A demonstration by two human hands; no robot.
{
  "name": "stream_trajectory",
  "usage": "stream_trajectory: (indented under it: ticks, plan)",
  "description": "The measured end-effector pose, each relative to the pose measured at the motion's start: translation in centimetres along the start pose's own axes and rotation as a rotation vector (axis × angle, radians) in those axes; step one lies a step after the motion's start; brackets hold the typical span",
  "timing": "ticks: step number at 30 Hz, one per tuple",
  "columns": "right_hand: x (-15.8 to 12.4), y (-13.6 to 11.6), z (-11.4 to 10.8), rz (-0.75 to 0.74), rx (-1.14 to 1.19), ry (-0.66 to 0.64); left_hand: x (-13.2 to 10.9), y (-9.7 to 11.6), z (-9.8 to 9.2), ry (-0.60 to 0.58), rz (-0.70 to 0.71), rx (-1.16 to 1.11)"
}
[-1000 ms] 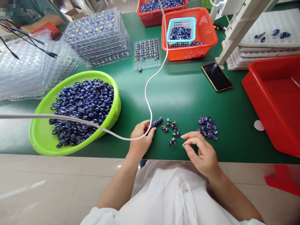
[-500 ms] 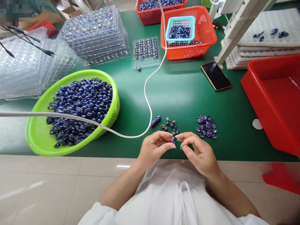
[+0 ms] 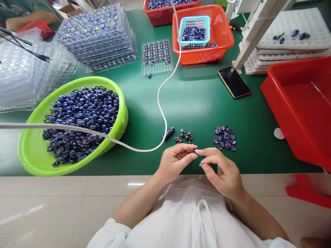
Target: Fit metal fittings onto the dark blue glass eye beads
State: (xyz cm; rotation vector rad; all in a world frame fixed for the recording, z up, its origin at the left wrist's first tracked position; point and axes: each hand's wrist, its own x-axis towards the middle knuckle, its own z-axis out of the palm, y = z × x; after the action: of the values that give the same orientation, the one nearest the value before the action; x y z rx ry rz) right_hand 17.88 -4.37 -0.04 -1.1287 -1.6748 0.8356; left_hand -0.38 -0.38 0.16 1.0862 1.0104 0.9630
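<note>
Near the front edge of the green table, my left hand pinches a small glossy dark blue earbud shell between thumb and fingers. My right hand is close beside it, its forefinger tip touching the shell. Between the right thumb and another finger is a tiny light-coloured piece, too small to name. Just beyond my hands lie several earbud parts with small electronics and a row of dark blue pieces. Several oval dark blue covers are spread to the right.
A lime-green basket heaped with dark blue parts stands left. A white cable crosses the table. Behind are stacked clear trays, a part-filled tray, an orange basket and a phone. A red bin stands right.
My hands have come closer together, and the right forefinger now meets the shell held in the left hand. The whole view has shifted slightly.
</note>
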Motion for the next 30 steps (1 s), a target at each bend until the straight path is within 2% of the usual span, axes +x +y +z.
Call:
stream_trajectory:
  ticks: [4, 10, 17, 22, 30]
  plan:
    - [1.0, -0.1, -0.7, 0.184, 0.068, 0.034, -0.1, -0.3, -0.2, -0.039, 0.143, 0.125]
    - [2.5, -0.6, -1.3, 0.268, 0.044, -0.145, 0.2, 0.2, -0.8, -0.150, 0.390, 0.381]
    - [3.0, -0.6, -1.6, 0.347, 0.067, -0.215, 0.4, 0.3, -1.4, -0.237, 0.414, 0.454]
    - [2.7, -0.1, -1.4, 0.444, 0.079, -0.191, 0.5, 0.2, -1.3, -0.235, 0.434, 0.448]
    - [3.1, -0.4, -1.4, 0.455, 0.072, -0.213, 0.0, -0.3, -0.9, -0.204, 0.465, 0.416]
